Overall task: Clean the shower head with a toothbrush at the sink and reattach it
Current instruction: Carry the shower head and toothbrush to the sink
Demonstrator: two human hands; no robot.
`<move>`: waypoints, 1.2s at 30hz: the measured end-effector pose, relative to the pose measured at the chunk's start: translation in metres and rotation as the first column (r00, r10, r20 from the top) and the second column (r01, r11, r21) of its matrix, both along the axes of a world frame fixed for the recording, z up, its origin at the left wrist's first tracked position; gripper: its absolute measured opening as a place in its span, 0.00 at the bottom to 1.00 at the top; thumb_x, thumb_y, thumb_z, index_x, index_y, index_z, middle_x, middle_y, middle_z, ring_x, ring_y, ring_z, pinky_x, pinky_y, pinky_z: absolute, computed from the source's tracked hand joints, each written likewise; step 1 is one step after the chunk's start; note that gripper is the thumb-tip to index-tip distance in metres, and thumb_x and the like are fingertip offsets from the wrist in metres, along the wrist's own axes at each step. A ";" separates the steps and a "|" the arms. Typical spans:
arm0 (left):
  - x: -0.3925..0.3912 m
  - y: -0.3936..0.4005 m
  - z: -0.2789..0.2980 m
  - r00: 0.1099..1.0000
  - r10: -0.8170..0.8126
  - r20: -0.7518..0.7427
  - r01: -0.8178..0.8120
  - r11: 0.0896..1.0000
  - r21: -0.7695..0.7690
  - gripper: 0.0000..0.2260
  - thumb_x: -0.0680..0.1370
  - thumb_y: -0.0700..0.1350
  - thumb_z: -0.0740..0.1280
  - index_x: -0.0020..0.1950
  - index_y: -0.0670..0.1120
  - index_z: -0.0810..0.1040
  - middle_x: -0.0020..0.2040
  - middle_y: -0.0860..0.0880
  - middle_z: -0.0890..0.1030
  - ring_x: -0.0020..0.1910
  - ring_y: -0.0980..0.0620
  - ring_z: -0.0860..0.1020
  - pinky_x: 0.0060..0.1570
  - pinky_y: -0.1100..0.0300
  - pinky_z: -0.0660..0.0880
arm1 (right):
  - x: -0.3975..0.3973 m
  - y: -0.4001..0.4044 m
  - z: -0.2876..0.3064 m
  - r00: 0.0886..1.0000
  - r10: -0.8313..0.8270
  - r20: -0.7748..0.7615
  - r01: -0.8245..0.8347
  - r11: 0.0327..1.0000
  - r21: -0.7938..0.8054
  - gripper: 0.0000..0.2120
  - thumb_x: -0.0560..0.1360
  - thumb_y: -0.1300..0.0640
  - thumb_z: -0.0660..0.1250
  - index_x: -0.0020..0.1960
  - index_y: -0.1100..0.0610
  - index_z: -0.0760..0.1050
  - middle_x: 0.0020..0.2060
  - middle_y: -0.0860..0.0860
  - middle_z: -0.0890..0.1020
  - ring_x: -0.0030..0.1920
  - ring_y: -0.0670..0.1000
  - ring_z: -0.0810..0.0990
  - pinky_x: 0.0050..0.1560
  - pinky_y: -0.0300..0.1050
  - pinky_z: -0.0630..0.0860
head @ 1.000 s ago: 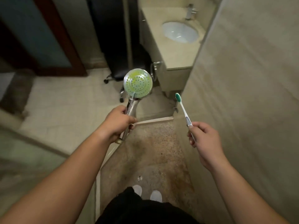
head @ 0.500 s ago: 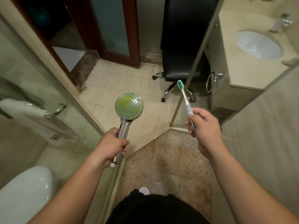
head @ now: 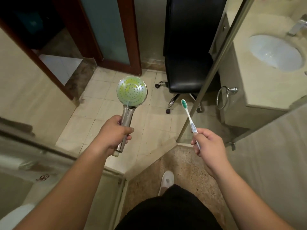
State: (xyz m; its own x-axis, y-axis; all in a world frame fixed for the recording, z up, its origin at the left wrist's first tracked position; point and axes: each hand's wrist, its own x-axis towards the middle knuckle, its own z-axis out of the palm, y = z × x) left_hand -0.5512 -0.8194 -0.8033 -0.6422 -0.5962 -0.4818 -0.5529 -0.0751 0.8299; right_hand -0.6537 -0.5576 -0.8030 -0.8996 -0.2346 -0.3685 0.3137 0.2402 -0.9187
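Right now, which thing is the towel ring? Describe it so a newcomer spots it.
Start at the sink basin set in the beige vanity at upper right. On the vanity's side panel facing the black chair hangs the towel ring: the only chrome hoop, empty.

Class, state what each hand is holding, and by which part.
Left hand: shower head, by its chrome handle. Right hand: toothbrush, by its lower handle, bristles up.

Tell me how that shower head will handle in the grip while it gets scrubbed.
The shower head is polished chrome with green liquid running down onto its handle, so it is probably slippery. It looks rigid and top-heavy, since the left hand holds only the narrow handle. Laid down, its round face may roll.
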 end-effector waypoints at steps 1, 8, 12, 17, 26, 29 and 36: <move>-0.013 -0.007 -0.002 1.000 0.001 0.009 -0.001 1.000 -0.008 0.09 0.77 0.32 0.71 0.52 0.40 0.73 0.46 0.41 0.76 0.33 0.46 0.77 0.32 0.55 0.74 | -0.018 -0.013 0.003 1.000 0.014 -0.006 -0.014 1.000 -0.013 0.08 0.78 0.62 0.62 0.47 0.57 0.81 0.31 0.52 0.77 0.27 0.48 0.69 0.28 0.41 0.67; -0.098 -0.048 0.003 0.997 0.040 0.068 -0.038 0.999 -0.023 0.08 0.76 0.32 0.71 0.51 0.41 0.74 0.45 0.41 0.77 0.34 0.45 0.79 0.33 0.53 0.75 | -0.135 -0.105 0.056 0.990 0.115 -0.087 -0.122 0.990 -0.070 0.08 0.77 0.61 0.62 0.45 0.56 0.80 0.31 0.51 0.77 0.29 0.48 0.71 0.32 0.43 0.69; -0.148 -0.077 0.006 0.997 0.035 0.070 -0.033 0.999 -0.020 0.09 0.76 0.32 0.71 0.49 0.42 0.74 0.45 0.42 0.77 0.35 0.45 0.79 0.33 0.54 0.75 | -0.186 -0.148 0.072 0.987 0.102 -0.125 -0.119 0.985 -0.129 0.08 0.77 0.61 0.61 0.46 0.58 0.80 0.32 0.51 0.78 0.30 0.49 0.71 0.29 0.42 0.69; -0.213 -0.125 0.010 0.998 -0.009 0.058 0.011 0.999 -0.032 0.09 0.76 0.33 0.71 0.49 0.42 0.73 0.44 0.42 0.77 0.33 0.47 0.79 0.32 0.54 0.75 | -0.230 -0.179 0.061 0.994 0.025 -0.106 -0.041 0.988 -0.147 0.08 0.77 0.63 0.62 0.44 0.58 0.80 0.30 0.50 0.77 0.28 0.49 0.69 0.27 0.41 0.67; -0.352 -0.243 0.044 0.947 -0.322 0.015 0.321 0.939 -0.119 0.10 0.76 0.33 0.72 0.48 0.43 0.73 0.41 0.43 0.77 0.32 0.47 0.79 0.33 0.54 0.75 | -0.277 -0.233 0.025 0.945 -0.325 -0.033 0.316 0.936 -0.157 0.09 0.76 0.68 0.61 0.39 0.61 0.76 0.27 0.50 0.73 0.27 0.49 0.67 0.28 0.41 0.64; -0.396 -0.269 0.059 0.893 -0.450 0.007 0.445 0.883 -0.150 0.10 0.76 0.33 0.72 0.48 0.44 0.73 0.41 0.43 0.77 0.31 0.50 0.80 0.33 0.54 0.75 | -0.283 -0.250 0.020 0.883 -0.469 -0.033 0.458 0.873 -0.169 0.09 0.77 0.66 0.62 0.39 0.62 0.76 0.29 0.54 0.73 0.28 0.52 0.68 0.29 0.43 0.65; -0.494 -0.271 0.056 0.772 -0.636 -0.013 0.630 0.767 -0.125 0.10 0.77 0.31 0.71 0.48 0.44 0.75 0.41 0.43 0.77 0.29 0.51 0.79 0.33 0.55 0.74 | -0.329 -0.262 0.020 0.745 -0.667 -0.035 0.653 0.738 -0.169 0.07 0.75 0.65 0.62 0.40 0.64 0.76 0.30 0.59 0.72 0.29 0.53 0.67 0.31 0.45 0.64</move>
